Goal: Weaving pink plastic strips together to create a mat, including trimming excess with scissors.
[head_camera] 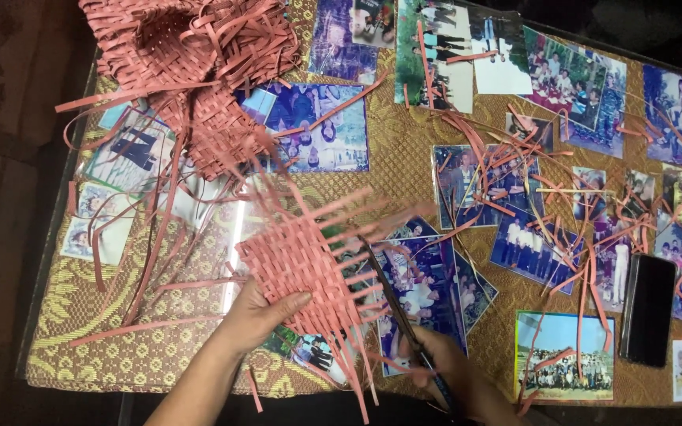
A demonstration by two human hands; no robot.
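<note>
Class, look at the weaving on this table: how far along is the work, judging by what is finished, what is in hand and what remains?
Done: two woven pink baskets lie at the table's far left. In hand: the left hand holds a flat woven mat, its strip ends loose; the right hand holds scissors against its edge. Left: the mat has no sides yet, and loose strips lie scattered over the photographs.

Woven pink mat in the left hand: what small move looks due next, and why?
Probably a snip of one loose strip end. The left hand holds the woven pink mat up by its lower edge, uneven strip ends stick out of its right side, and the scissors in the right hand already point up at them.
</note>
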